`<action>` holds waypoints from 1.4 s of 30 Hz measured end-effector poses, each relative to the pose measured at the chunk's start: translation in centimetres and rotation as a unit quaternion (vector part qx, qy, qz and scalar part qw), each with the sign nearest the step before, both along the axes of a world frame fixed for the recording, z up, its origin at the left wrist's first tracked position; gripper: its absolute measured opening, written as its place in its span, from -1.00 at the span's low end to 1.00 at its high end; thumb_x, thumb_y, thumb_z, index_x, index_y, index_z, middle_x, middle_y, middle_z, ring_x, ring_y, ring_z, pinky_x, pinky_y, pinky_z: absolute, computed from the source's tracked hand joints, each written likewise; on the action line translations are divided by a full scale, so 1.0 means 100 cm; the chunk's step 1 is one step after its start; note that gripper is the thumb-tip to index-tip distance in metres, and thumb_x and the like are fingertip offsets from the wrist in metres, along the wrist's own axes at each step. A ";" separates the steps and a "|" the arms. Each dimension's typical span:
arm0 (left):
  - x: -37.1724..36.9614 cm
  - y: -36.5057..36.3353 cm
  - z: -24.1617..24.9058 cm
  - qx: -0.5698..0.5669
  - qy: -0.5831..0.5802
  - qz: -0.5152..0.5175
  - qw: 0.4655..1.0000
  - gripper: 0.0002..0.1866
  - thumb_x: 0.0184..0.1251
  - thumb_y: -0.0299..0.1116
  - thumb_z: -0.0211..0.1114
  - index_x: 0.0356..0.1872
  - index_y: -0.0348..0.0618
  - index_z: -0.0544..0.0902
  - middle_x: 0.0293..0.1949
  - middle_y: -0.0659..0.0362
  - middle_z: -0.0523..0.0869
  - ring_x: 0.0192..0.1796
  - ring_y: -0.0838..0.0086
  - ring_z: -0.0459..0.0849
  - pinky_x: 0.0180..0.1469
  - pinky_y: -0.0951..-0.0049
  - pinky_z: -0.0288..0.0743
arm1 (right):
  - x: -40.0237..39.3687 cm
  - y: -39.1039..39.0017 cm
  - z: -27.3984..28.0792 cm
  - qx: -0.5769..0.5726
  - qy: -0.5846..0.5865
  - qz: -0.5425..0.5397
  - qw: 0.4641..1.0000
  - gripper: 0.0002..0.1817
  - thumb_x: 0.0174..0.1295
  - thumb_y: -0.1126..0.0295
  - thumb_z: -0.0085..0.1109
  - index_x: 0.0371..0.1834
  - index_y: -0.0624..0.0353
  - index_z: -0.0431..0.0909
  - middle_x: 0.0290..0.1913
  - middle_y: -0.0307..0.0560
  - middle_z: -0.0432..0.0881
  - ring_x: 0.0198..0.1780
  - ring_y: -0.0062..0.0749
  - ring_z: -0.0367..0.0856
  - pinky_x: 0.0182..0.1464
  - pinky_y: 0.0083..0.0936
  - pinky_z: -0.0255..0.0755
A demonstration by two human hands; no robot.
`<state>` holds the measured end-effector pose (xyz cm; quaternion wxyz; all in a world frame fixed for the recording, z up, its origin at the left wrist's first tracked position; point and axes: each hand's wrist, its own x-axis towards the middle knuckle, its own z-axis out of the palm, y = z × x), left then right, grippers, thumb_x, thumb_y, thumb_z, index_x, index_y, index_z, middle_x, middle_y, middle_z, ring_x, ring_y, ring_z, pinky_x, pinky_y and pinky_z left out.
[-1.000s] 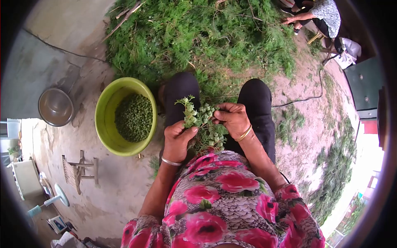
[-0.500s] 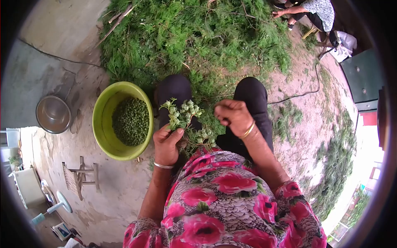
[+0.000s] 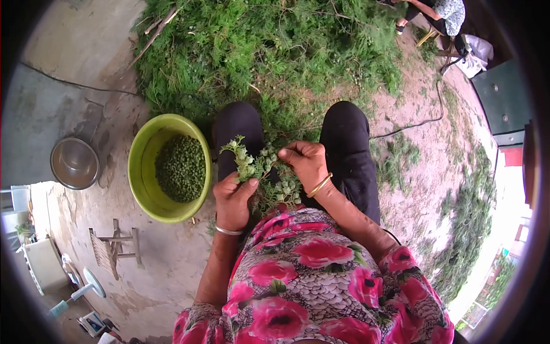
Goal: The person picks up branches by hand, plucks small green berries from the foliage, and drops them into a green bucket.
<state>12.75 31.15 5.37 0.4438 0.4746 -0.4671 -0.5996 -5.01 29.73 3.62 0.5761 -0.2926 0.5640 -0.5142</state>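
Observation:
An evergreen sprig (image 3: 245, 162) with scale-like leaves and clusters of pale green cones hangs over my lap. Its stem is pinched between the thumb and fingers of my left hand (image 3: 232, 200), which wears a silver bangle. From the right, my right hand (image 3: 306, 163), with a gold bangle, has its thumb and forefinger closed at the edge of the cone cluster (image 3: 268, 159); the exact cone between the fingertips is hidden. To the left of my knee stands a yellow-green plastic tub (image 3: 137, 172), partly filled with small green cones (image 3: 182, 169).
A heap of cut evergreen branches (image 3: 240, 51) lies beyond my knees. A metal basin (image 3: 74, 163) and a small wooden stool (image 3: 114, 246) are at left. Another person (image 3: 447, 14) sits at upper right near a white sack (image 3: 476, 54). A black cable (image 3: 409, 127) crosses the floor.
My right hand has moved left, from apart above my right thigh to touching the cones on the sprig. My left hand keeps hold of the sprig in nearly the same place.

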 end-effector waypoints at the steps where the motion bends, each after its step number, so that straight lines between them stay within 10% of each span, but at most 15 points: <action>1: 0.000 0.001 -0.002 0.000 0.000 -0.001 1.000 -0.83 0.18 -0.57 0.19 -0.22 -0.39 0.63 -0.35 0.28 0.65 -0.33 0.67 0.49 -0.25 0.64 0.36 | 0.000 -0.001 -0.006 -0.012 0.059 -0.042 0.997 -0.89 0.09 0.52 0.24 -0.53 0.32 0.59 -0.59 -0.27 0.54 -0.58 -0.71 0.37 -0.55 -0.70 0.26; 9: 0.001 0.001 0.004 0.028 0.066 0.039 0.997 -0.78 0.18 -0.55 0.20 -0.15 -0.41 0.62 -0.23 0.20 0.68 -0.20 0.60 0.55 -0.08 0.60 0.39 | -0.039 -0.001 -0.009 0.055 -0.160 0.012 0.986 -0.81 0.13 0.58 -0.03 -0.26 0.44 0.56 -0.41 -0.01 0.62 -0.50 -0.57 0.48 -0.53 -0.69 0.36; 16: 0.002 -0.001 -0.001 0.036 0.058 0.001 0.998 -0.81 0.18 -0.55 0.22 -0.18 -0.40 0.62 -0.31 0.25 0.66 -0.30 0.64 0.51 -0.20 0.63 0.37 | -0.004 -0.001 0.003 0.053 -0.212 0.110 0.970 -0.86 0.15 0.49 0.15 -0.30 0.36 0.58 -0.37 -0.11 0.66 -0.44 -0.62 0.53 -0.47 -0.71 0.37; 21: 0.001 0.002 -0.001 0.015 0.041 0.010 0.999 -0.81 0.18 -0.56 0.21 -0.18 -0.39 0.62 -0.32 0.27 0.65 -0.30 0.65 0.50 -0.20 0.63 0.37 | -0.002 -0.003 0.005 -0.033 0.077 0.065 0.994 -0.91 0.07 0.53 0.13 -0.43 0.32 0.60 -0.57 -0.23 0.56 -0.59 -0.67 0.43 -0.56 -0.72 0.27; 24: 0.001 0.004 0.002 0.021 0.038 0.014 0.999 -0.81 0.18 -0.56 0.21 -0.19 -0.39 0.62 -0.33 0.28 0.65 -0.30 0.66 0.50 -0.21 0.63 0.37 | -0.014 -0.009 -0.013 0.030 -0.088 -0.098 0.991 -0.91 0.05 0.55 0.10 -0.43 0.37 0.57 -0.55 -0.19 0.57 -0.60 -0.65 0.41 -0.57 -0.70 0.26; 28: 0.001 0.003 -0.002 -0.016 -0.003 0.012 1.000 -0.83 0.17 -0.59 0.21 -0.20 -0.38 0.62 -0.35 0.29 0.65 -0.32 0.67 0.50 -0.23 0.64 0.37 | -0.029 -0.010 0.013 0.004 -0.122 -0.051 0.991 -0.88 0.05 0.55 0.13 -0.35 0.38 0.54 -0.56 -0.16 0.55 -0.58 -0.64 0.37 -0.58 -0.70 0.23; 32: 0.000 0.004 -0.006 -0.017 -0.013 0.001 1.000 -0.84 0.17 -0.60 0.22 -0.22 -0.37 0.63 -0.36 0.30 0.64 -0.34 0.69 0.49 -0.26 0.65 0.37 | -0.025 -0.008 0.021 -0.004 -0.086 0.014 0.996 -0.84 0.02 0.49 0.26 -0.37 0.38 0.58 -0.54 -0.16 0.58 -0.53 -0.60 0.43 -0.50 -0.65 0.32; 35: -0.002 0.003 -0.003 -0.043 -0.050 -0.017 0.998 -0.85 0.17 -0.60 0.22 -0.23 -0.36 0.63 -0.38 0.31 0.64 -0.35 0.70 0.48 -0.29 0.66 0.37 | -0.016 -0.011 0.020 -0.042 0.209 0.118 0.970 -0.81 0.02 0.41 0.33 -0.41 0.36 0.64 -0.51 -0.17 0.62 -0.43 -0.63 0.51 -0.35 -0.58 0.42; 42: 0.001 0.004 -0.003 -0.008 -0.046 -0.016 0.999 -0.86 0.18 -0.61 0.21 -0.24 -0.35 0.62 -0.40 0.33 0.62 -0.38 0.72 0.47 -0.32 0.66 0.37 | -0.012 -0.008 0.009 0.029 0.057 0.095 0.993 -0.80 0.14 0.36 0.23 -0.42 0.32 0.60 -0.55 -0.17 0.56 -0.51 -0.62 0.44 -0.47 -0.64 0.33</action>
